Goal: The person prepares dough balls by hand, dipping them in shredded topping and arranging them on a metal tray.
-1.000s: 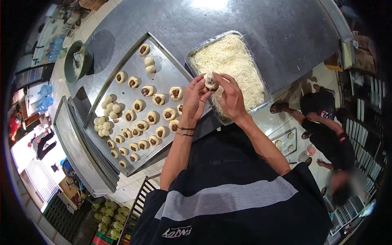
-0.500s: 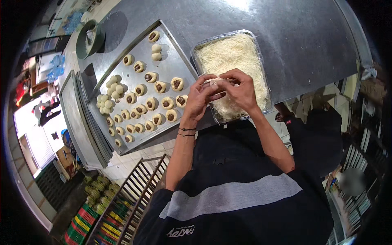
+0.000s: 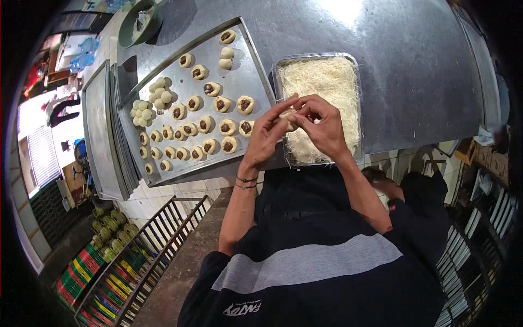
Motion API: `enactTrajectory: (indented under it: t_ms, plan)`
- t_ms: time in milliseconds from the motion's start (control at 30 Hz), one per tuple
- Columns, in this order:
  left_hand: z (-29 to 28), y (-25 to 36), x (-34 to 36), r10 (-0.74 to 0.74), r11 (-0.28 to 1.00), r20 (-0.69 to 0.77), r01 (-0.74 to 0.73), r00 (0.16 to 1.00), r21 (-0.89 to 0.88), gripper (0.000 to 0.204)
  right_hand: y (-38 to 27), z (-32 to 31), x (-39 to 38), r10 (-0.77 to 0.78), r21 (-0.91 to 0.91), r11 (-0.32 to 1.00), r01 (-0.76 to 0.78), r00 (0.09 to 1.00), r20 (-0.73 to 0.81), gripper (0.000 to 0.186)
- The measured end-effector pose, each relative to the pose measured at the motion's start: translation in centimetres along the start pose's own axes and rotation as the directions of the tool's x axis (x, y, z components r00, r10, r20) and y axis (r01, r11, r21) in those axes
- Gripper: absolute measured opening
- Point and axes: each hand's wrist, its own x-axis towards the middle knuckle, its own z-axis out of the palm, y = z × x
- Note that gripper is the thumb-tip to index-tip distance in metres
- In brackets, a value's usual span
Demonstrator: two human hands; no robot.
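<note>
Above a metal container (image 3: 360, 103) heaped with pale shredded cheese (image 3: 318, 82), my two hands meet around a small piece of pale dough (image 3: 289, 118). My left hand (image 3: 265, 137) cups it from the left, fingers wrapped round it. My right hand (image 3: 326, 129) pinches its right side with thumb and bent fingers. Part of the dough is hidden behind the fingers. To the left lies a large metal tray (image 3: 248, 76) with rows of dough pieces (image 3: 222, 104) topped with dark filling, plus several plain dough balls (image 3: 163, 94) clustered at its left side.
A green bowl (image 3: 143, 24) stands on the metal table (image 3: 414, 82) beyond the tray. Stacked metal trays (image 3: 98, 131) lean at the left. A dark rack (image 3: 158, 242) and stacked crates (image 3: 81, 275) are on the floor, lower left. Another person (image 3: 419, 212) is at the right.
The whole view has shifted, moving the tray up and right in the picture. My fingers have changed position around the dough, and more of it shows between them.
</note>
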Motion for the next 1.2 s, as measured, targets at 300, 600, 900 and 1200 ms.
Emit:
enactTrajectory:
  t_ms: [300,600,900,1200]
  plan:
    - [-0.7,-1.6,-0.9,0.299,0.933,-0.257,-0.224,0.919,0.281,0.043,-1.7,2.3,0.6,0.047,0.222,0.971,-0.087,0.982,0.180,0.016]
    - [1.7,0.8,-1.0,0.464,0.841,-0.062,-0.418,0.883,0.343,0.068,-4.6,2.2,1.4,-0.290,-0.352,0.871,0.343,0.937,0.194,0.017]
    - [0.0,-1.6,0.1,0.166,0.984,-0.331,-0.133,0.929,0.121,0.035,-3.3,2.2,1.3,-0.080,-0.246,0.961,0.122,0.982,0.174,0.009]
    - [0.9,-3.0,1.9,0.053,0.998,-0.143,-0.057,0.988,-0.020,0.019,-0.9,0.4,0.0,0.012,-0.262,0.962,-0.070,0.976,-0.216,0.009]
